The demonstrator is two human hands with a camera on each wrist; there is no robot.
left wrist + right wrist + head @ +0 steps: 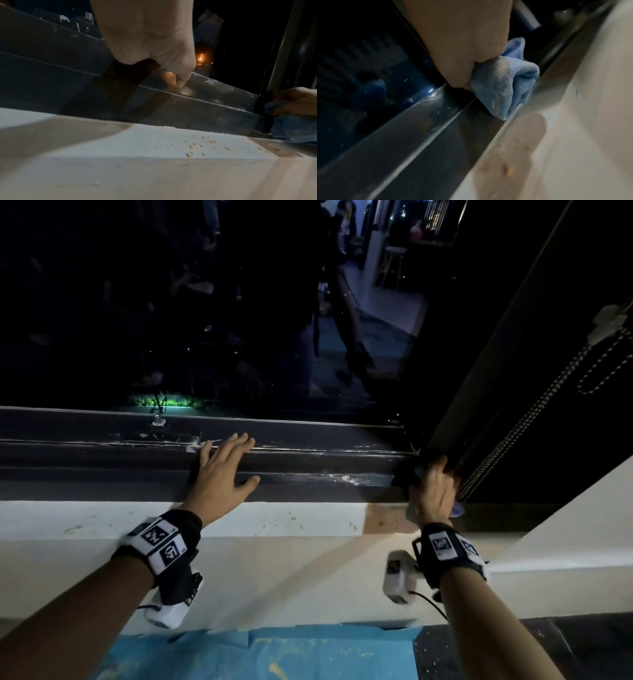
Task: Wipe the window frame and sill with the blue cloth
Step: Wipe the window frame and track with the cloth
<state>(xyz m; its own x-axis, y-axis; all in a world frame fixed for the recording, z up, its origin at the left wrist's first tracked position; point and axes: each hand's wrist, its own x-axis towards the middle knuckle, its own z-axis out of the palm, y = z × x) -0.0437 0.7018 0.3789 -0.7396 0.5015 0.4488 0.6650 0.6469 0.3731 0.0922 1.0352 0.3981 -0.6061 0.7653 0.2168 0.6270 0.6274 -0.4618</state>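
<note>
The left hand [222, 470] lies flat on the window frame [102, 460]; right of it, the right hand [433, 491] bunches the cloth [505, 86] in the frame's corner, the sill [274, 518] nearer.

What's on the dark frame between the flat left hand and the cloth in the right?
Head view: between left hand and blue cloth runs bare dark frame rail, only whitish smears on it.

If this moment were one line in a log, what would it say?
left hand: flat on window frame | right hand: grips blue cloth at frame's right corner | sill: crumbs remain
</note>
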